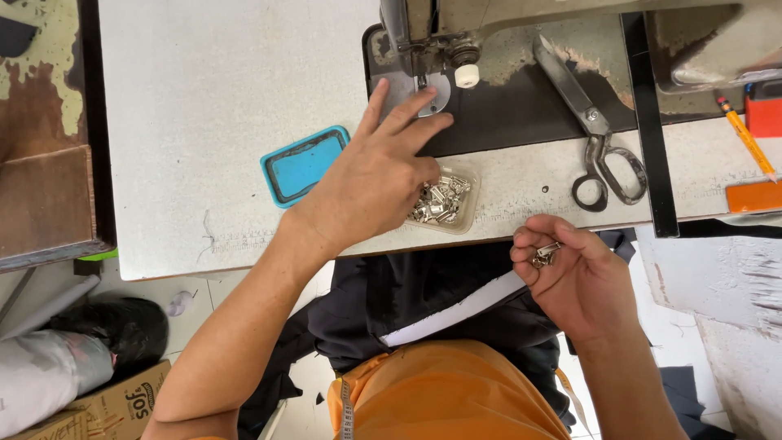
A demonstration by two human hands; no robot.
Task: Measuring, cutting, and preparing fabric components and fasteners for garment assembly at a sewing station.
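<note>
My left hand (379, 175) reaches over the sewing table, fingers spread, with thumb and lower fingers dipping into a small clear plastic tub (468, 204) of several silver zipper sliders (440, 202); I cannot tell if it grips one. My right hand (570, 273) hovers off the table's front edge, fingers curled around a few metal zipper sliders (544, 254). Black fabric with a white strip (456, 314) lies on my lap below both hands.
A sewing machine (432, 37) stands at the back. Large scissors (595, 134) lie to its right, beside a black bar (648, 122). A blue lid (303, 165) lies left of my hand. A pencil (745, 134) and orange object (753, 195) sit far right. A cardboard box (122, 403) stands on the floor.
</note>
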